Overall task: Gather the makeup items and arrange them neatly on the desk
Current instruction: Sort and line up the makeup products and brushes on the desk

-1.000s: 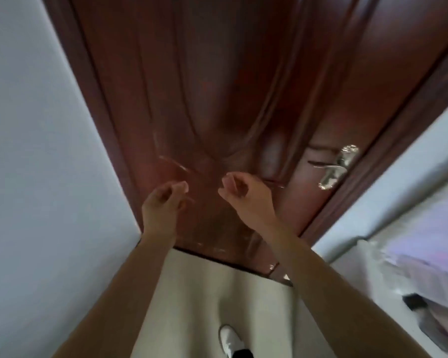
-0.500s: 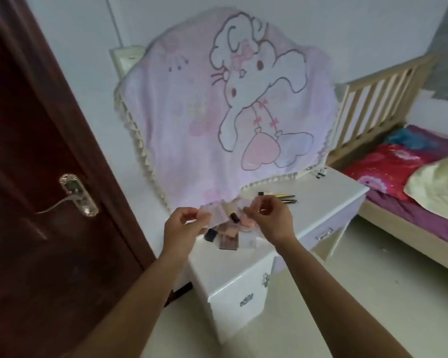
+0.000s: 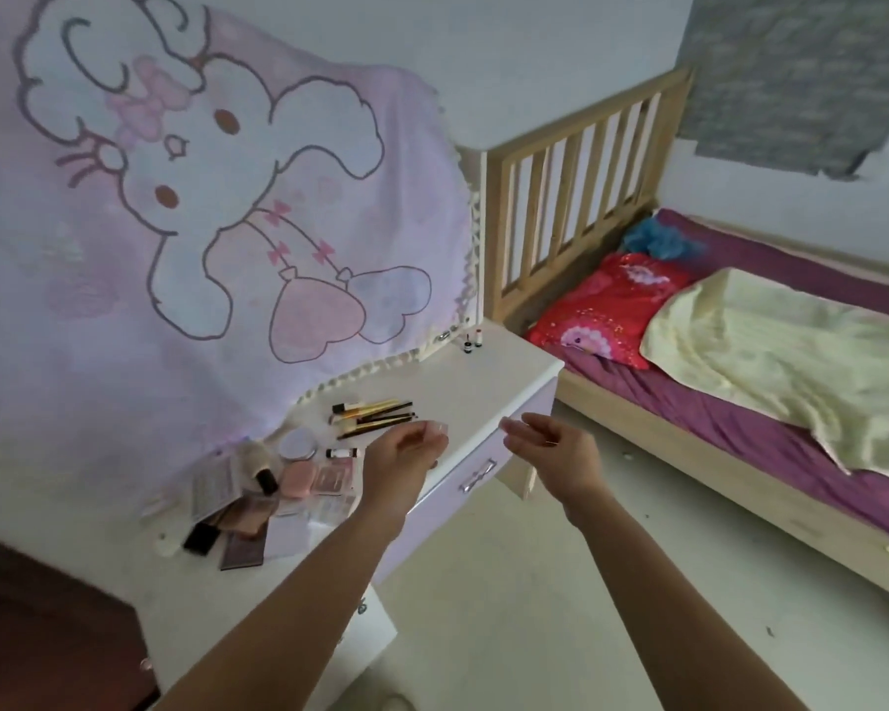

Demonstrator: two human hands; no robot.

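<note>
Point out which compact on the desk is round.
The pale lilac compact, directly behind the pink case, left of the brushes. It alone is a disc; the pink case and the blush palette beside it are rectangular.

The white desk (image 3: 476, 390) carries makeup brushes (image 3: 373, 418), scattered compacts (image 3: 299, 482) and two small bottles (image 3: 472, 341).

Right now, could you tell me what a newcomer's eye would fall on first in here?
A big pink cartoon-rabbit blanket fills the upper left. Below it, makeup brushes and a jumble of palettes lie on the white desk, the left hand and right hand hovering near its front edge. A red pillow stands out on the bed at right.
</note>
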